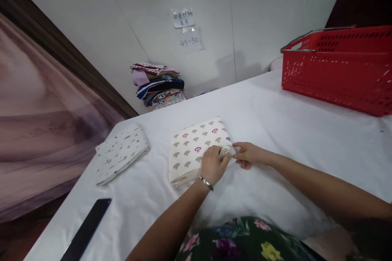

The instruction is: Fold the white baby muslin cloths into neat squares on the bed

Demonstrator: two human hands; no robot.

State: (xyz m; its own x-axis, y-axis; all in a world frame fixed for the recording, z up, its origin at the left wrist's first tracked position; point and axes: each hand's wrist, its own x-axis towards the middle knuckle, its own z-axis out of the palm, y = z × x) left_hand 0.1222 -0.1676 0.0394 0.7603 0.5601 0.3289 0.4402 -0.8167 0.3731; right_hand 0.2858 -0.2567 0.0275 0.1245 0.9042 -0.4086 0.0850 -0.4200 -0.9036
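A white cloth with grey, red and blue mushroom prints [191, 140] lies folded into a flat rectangle in the middle of the white-covered table. My left hand [212, 164], with a silver bracelet at the wrist, is closed on the cloth's near right corner, where a rolled layer shows beside the thumb. At the right edge, my right hand [247, 155] pinches a thin end of the same cloth between thumb and fingers. Further left lies a second folded white cloth [124, 153] with small grey prints, touched by neither hand.
A red plastic basket [333, 73] with a metal handle stands at the back right. Behind the table's far edge is a pile of folded clothes [159, 85]. A dark flat bar [87, 228] lies at the near left, and a pinkish curtain [45, 122] hangs on the left.
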